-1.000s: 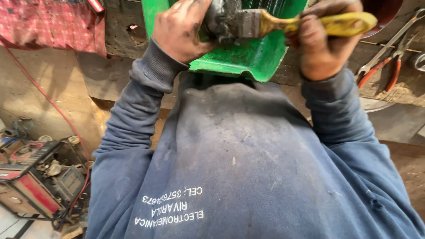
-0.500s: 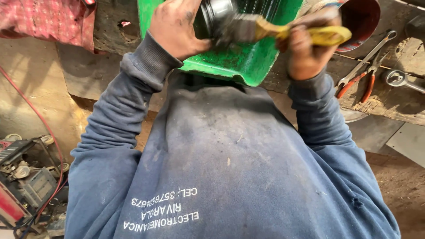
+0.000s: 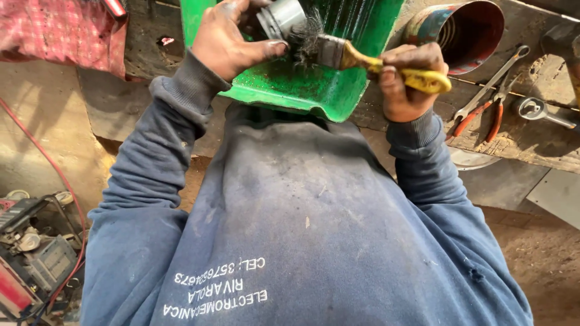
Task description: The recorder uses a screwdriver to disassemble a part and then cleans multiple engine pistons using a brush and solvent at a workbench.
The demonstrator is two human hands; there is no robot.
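Observation:
My left hand [image 3: 226,39] grips a grey metal cylinder part [image 3: 279,18] over a green plastic tray [image 3: 302,90]. My right hand [image 3: 405,81] holds a paintbrush [image 3: 338,51] by its yellow handle. The brush's dark bristles press against the side of the metal part. Both hands are stained dark and come out of blue sweatshirt sleeves. The tray's floor is wet and speckled with grime.
A rusty open can [image 3: 465,30] lies on the wooden bench behind the tray. Red-handled pliers [image 3: 483,115] and a wrench [image 3: 544,111] lie at the right. A small engine machine [image 3: 36,253] with a red cable sits on the ground at lower left. A red checked cloth [image 3: 60,30] hangs top left.
The camera view has tilted down slightly, so both hands sit lower in the picture. The brush has moved across the metal part, which has turned a little in my left hand.

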